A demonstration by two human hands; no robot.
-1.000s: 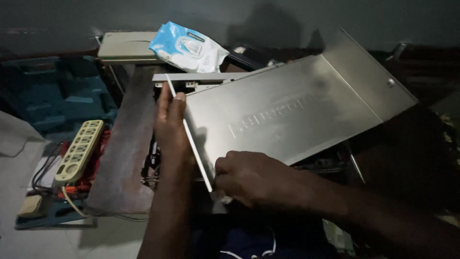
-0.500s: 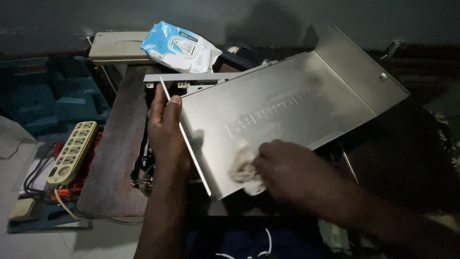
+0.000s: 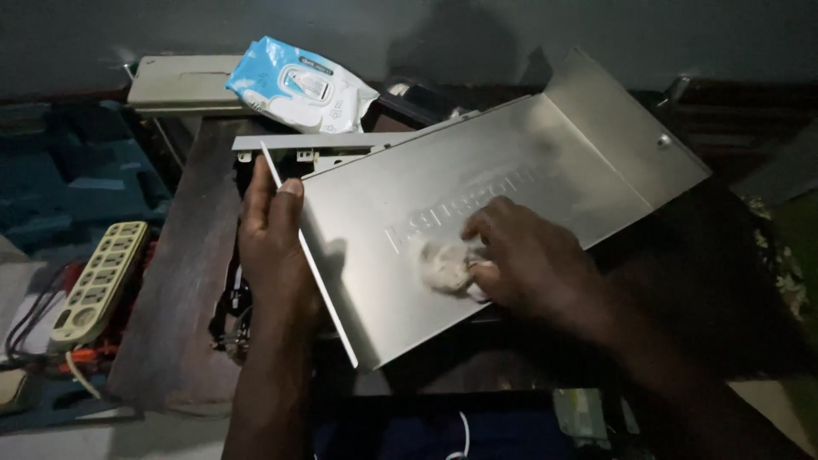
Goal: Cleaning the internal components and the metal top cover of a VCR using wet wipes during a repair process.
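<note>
Head view, looking down at two bare hands over a dim, cluttered table (image 3: 170,341).

Item 1. Metal cover (image 3: 477,230): a bent sheet of brushed grey metal with a turned-up flap at its far right end and raised lettering across the middle. It is held tilted above the table, with its long axis running from near left to far right. Its near left corner points toward the person.

Item 2. Left hand (image 3: 271,247): grips the left edge of the cover, thumb over the top face, fingers wrapped under and out of sight. It steadies the sheet.

Item 3. Right hand (image 3: 532,260): lies on the top face of the cover, a little near of centre. Its fingers (image 3: 486,217) are curled and pressed down on a cloth.

Item 4. Cloth (image 3: 445,266): a small crumpled white wad, caught between the right fingertips and the metal, just below the lettering. The unwiped stretch of the cover lies up and to the right of it, along the long axis; the right hand is the nearer one to that stretch.

Item 5. Wipes pack (image 3: 298,85): blue and white soft pack, far side of the table, resting on a flat beige box (image 3: 175,81).

Item 6. Power strip (image 3: 98,281): cream-coloured, left of the table, with cables beside it.

Item 7. Metal frame (image 3: 298,145): grey, behind the cover's left edge, partly hidden.
</note>
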